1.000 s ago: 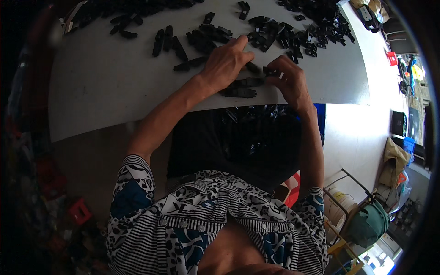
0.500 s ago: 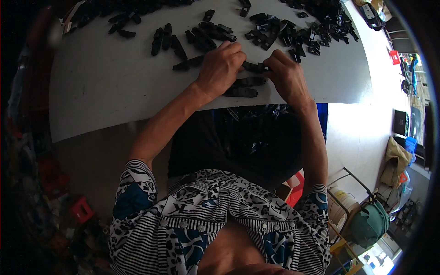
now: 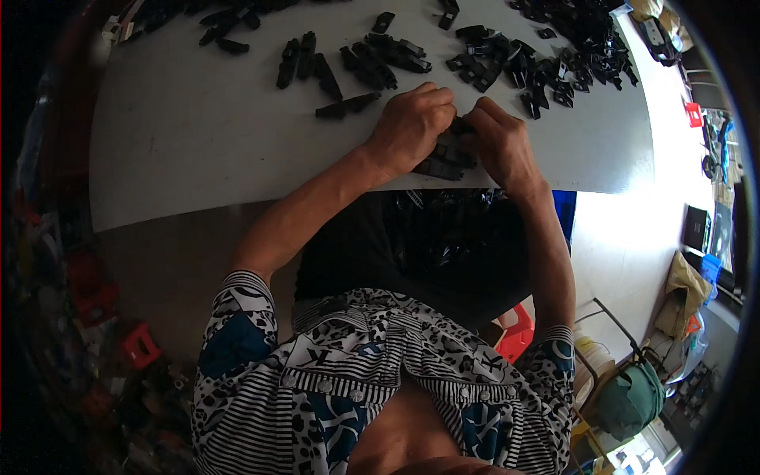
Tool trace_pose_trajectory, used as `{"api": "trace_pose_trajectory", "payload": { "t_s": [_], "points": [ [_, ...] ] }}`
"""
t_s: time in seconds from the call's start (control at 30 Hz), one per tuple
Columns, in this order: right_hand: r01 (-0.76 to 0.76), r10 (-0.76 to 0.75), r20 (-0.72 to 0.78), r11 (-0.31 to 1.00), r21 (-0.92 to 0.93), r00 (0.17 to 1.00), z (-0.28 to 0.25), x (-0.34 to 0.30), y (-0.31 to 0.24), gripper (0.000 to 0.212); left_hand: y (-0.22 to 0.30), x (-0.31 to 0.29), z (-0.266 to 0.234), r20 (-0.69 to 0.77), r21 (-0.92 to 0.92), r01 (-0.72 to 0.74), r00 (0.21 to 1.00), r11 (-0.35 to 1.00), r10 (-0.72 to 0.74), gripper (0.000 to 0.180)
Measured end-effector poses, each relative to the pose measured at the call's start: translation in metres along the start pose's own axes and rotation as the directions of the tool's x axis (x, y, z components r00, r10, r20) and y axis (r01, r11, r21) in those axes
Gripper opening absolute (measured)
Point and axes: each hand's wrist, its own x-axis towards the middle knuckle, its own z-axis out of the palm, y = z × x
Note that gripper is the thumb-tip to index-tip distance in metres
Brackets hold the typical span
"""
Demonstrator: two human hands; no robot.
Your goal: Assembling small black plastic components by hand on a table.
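Observation:
Both my hands are closed around a small black plastic part (image 3: 459,126) above the white table near its front edge. My left hand (image 3: 415,125) pinches its left side, knuckles up. My right hand (image 3: 500,144) grips the right side. Fingers cover most of the part, so its full shape cannot be made out. Just below the hands, long black plastic pieces (image 3: 440,169) lie side by side on the table, partly hidden by my right hand. Beyond my left hand rests a single long black piece (image 3: 347,106).
Several similar pieces (image 3: 368,65) lie farther back. Smaller black parts (image 3: 484,55) spread toward a large heap (image 3: 590,36) at the far right. Another black pile (image 3: 229,20) sits at the far left. Below the table's front edge is a shiny black plastic bag (image 3: 443,229).
My hands have come closer together, and less of the black part shows between them. The whole view has shifted slightly, so the table's contents appear farther right and lower.

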Motion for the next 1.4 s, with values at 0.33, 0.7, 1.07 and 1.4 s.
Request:
{"api": "trace_pose_trajectory", "payload": {
  "t_s": [0.33, 0.7, 1.07, 1.4],
  "points": [
    [-0.045, 0.020, -0.123, 0.978, -0.204, 0.992, -0.023, 0.020, 0.036, 0.024, -0.001, -0.031, -0.061, -0.057, 0.442, 0.364, 0.923, 0.820, -0.380, 0.027],
    [0.008, -0.048, -0.087, 0.912, -0.410, 0.995, -0.015, 0.023, 0.048, 0.013, -0.008, 0.012, -0.036, -0.121, -0.218, 0.278, 0.943, 0.935, -0.309, 0.029],
    [-0.136, 0.117, -0.198, 0.987, -0.085, 0.973, 0.001, 0.024, 0.053, 0.028, -0.011, 0.002, -0.014, -0.035, 0.037, 0.291, 0.956, 0.956, -0.290, 0.034],
    [-0.383, 0.499, 0.137, 0.434, 0.816, 0.856, -0.009, 0.019, 0.023, 0.024, -0.012, -0.001, -0.002, -0.071, 0.065, 0.252, 0.966, 0.966, -0.247, 0.028]
  ]
}}
